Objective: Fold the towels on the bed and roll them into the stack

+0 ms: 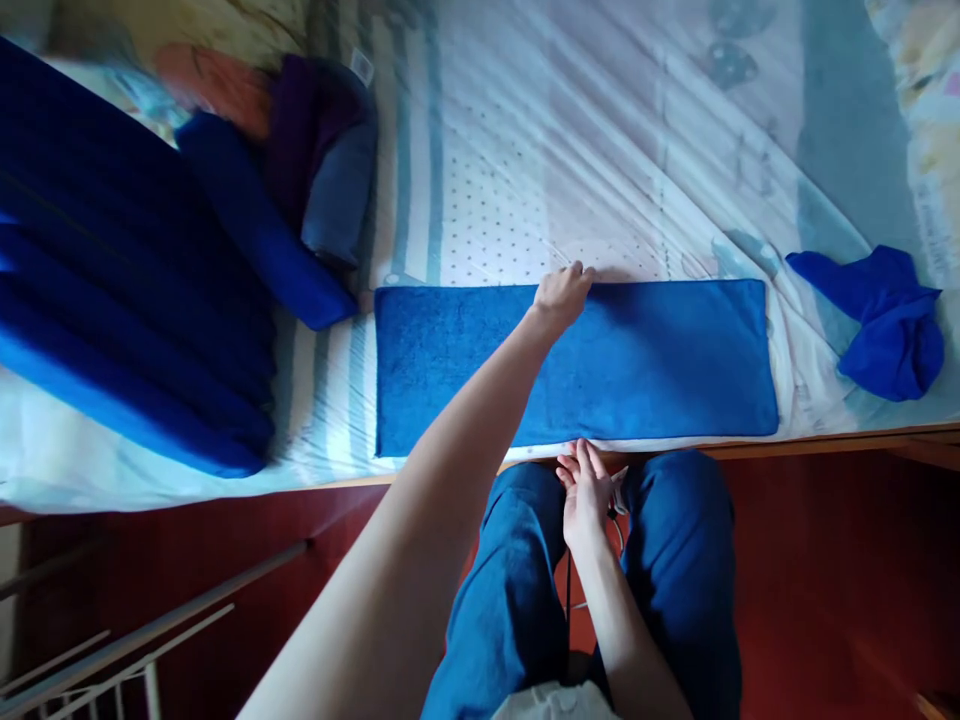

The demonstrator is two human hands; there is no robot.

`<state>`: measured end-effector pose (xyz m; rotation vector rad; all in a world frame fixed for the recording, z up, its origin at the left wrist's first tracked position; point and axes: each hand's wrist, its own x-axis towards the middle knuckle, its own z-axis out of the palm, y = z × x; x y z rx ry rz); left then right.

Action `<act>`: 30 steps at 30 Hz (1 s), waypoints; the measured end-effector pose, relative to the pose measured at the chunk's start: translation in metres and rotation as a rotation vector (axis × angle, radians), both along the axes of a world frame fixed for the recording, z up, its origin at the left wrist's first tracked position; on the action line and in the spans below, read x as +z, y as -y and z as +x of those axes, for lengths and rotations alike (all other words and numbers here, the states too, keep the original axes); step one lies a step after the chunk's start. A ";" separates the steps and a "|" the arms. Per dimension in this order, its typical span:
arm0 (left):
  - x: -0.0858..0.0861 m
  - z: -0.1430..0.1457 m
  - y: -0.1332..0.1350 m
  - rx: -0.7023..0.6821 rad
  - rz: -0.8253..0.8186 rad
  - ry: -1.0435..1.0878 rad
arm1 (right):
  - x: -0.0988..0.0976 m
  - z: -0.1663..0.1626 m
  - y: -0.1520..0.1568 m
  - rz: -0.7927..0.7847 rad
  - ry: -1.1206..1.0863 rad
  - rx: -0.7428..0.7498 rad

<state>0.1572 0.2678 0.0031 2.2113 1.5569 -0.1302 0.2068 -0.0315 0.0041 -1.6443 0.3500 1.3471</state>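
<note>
A blue towel (660, 360) lies flat as a long rectangle along the front of the bed. Reaching across it, my left hand (564, 295) is closed at the middle of its far edge, fingers curled down onto the cloth. My right hand (587, 490) is at the near edge, palm turned up, above the gap between my knees. Its thumb and fingertips pinch the edge there, while the other fingers curl loosely. My left forearm covers part of the towel's middle.
A crumpled blue cloth (896, 325) lies to the right. On the left are a large stack of blue cloth (127, 290), a folded blue piece (262, 225) and rolled dark clothing (341, 180). The patterned sheet (495, 190) is wrinkled. A metal rack (150, 640) stands at lower left.
</note>
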 end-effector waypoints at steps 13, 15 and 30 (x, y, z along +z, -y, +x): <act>-0.010 0.003 -0.032 0.054 -0.095 0.010 | -0.006 -0.010 -0.011 0.117 -0.122 -0.089; -0.007 0.002 -0.032 0.060 -0.096 0.022 | -0.008 -0.010 -0.011 0.119 -0.115 -0.093; 0.134 0.016 0.011 0.124 0.016 0.114 | 0.051 0.027 0.005 0.274 -0.026 0.017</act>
